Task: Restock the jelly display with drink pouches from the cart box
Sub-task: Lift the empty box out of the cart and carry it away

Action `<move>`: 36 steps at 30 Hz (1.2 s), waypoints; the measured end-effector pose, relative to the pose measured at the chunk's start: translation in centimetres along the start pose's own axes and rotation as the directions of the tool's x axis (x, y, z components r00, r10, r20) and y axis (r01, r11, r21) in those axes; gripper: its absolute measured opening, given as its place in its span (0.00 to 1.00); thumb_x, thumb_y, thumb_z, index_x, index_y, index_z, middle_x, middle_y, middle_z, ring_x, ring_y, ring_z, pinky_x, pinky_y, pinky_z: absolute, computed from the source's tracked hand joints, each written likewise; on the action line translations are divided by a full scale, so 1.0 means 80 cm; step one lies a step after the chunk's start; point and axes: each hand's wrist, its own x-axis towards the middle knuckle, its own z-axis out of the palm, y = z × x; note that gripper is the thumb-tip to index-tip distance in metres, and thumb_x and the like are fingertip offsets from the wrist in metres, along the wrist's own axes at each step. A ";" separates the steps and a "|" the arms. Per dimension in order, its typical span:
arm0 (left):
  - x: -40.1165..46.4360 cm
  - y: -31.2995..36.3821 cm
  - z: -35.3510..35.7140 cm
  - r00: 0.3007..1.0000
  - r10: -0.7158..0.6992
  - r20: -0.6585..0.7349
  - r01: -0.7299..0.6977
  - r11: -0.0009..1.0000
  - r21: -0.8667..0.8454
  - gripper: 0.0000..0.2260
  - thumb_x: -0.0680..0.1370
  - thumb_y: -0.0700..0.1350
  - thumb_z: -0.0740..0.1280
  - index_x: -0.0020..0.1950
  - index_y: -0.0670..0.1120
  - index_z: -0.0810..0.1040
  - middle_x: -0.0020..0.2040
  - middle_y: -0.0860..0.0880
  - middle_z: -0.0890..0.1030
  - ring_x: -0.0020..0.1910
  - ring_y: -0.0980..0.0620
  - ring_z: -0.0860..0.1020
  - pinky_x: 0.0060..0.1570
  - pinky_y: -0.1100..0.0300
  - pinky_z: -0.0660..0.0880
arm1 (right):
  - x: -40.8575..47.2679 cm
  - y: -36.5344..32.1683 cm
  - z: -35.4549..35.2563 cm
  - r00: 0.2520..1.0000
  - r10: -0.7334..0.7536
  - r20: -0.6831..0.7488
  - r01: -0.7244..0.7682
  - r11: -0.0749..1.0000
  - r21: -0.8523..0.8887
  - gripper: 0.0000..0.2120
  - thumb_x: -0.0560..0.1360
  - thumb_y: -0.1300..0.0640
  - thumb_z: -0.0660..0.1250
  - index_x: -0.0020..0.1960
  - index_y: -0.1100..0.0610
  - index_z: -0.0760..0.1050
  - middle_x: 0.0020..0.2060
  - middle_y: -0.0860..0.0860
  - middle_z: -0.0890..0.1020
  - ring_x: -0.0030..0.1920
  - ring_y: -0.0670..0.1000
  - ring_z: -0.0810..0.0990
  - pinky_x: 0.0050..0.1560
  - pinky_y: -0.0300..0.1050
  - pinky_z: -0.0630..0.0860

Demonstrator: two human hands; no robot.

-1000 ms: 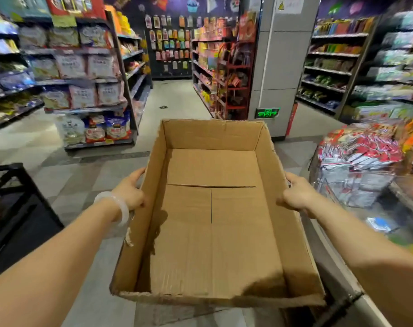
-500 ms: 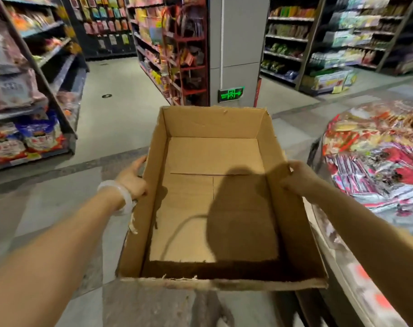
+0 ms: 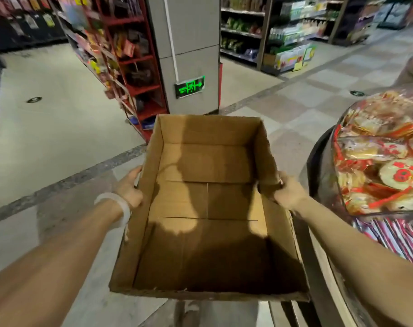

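Cardboard box (image 3: 207, 208), empty: I grip its side walls, left hand (image 3: 128, 188) and right hand (image 3: 288, 193) curled over the rims.

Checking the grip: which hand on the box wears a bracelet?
The left hand, gripping the cardboard box's left wall; a white bracelet circles its wrist. The right hand's wrist is bare.

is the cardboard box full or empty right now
Empty. The cardboard box shows only its bare bottom flaps, with no pouches inside. The left hand and right hand hold its side walls.
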 end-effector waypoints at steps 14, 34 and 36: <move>0.398 0.028 0.228 0.983 0.023 0.181 -0.030 0.999 0.034 0.27 0.78 0.34 0.60 0.73 0.55 0.61 0.56 0.47 0.77 0.48 0.45 0.77 0.41 0.55 0.76 | 0.319 0.117 0.086 0.867 0.460 -0.191 -0.442 0.888 0.131 0.27 0.75 0.66 0.62 0.68 0.47 0.60 0.47 0.50 0.77 0.49 0.54 0.78 0.50 0.54 0.79; 0.604 -0.340 0.735 0.923 -0.081 0.375 0.013 0.983 0.182 0.25 0.77 0.33 0.60 0.70 0.52 0.65 0.52 0.53 0.75 0.49 0.51 0.75 0.46 0.58 0.74 | 0.549 0.627 0.404 0.682 0.708 -0.186 -0.693 0.706 0.145 0.31 0.76 0.66 0.60 0.73 0.47 0.54 0.50 0.52 0.73 0.48 0.54 0.78 0.47 0.51 0.78; 0.609 -0.356 0.766 0.917 -0.074 0.391 0.017 0.989 0.147 0.24 0.77 0.33 0.60 0.71 0.52 0.65 0.55 0.53 0.75 0.51 0.51 0.76 0.50 0.56 0.75 | 0.557 0.658 0.414 0.669 0.725 -0.162 -0.711 0.688 0.145 0.30 0.76 0.66 0.61 0.72 0.47 0.55 0.52 0.54 0.74 0.50 0.56 0.78 0.50 0.55 0.78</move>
